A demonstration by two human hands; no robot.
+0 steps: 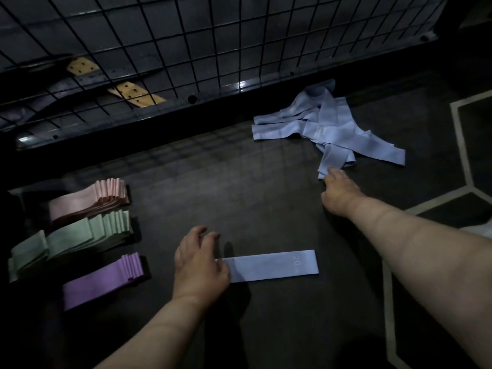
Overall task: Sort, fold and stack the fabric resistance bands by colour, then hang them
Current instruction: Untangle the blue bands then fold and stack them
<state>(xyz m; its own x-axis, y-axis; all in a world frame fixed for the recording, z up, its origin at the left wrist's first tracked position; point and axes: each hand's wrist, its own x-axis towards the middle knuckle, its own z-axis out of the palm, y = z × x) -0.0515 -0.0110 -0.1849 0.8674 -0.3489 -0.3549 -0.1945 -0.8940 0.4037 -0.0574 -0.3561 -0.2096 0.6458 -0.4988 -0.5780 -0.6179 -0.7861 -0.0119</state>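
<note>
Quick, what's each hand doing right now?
Left hand: open, resting on the flat blue band.
Right hand: pinching a loose blue band at the pile's near edge.

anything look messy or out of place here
The blue bands by the wire grid lie in a loose, crisscrossed heap, unfolded, unlike the neat pink stack and purple stack at left. The green stack is slumped and fanned out. The right hand pinches one end of the heap.
</note>
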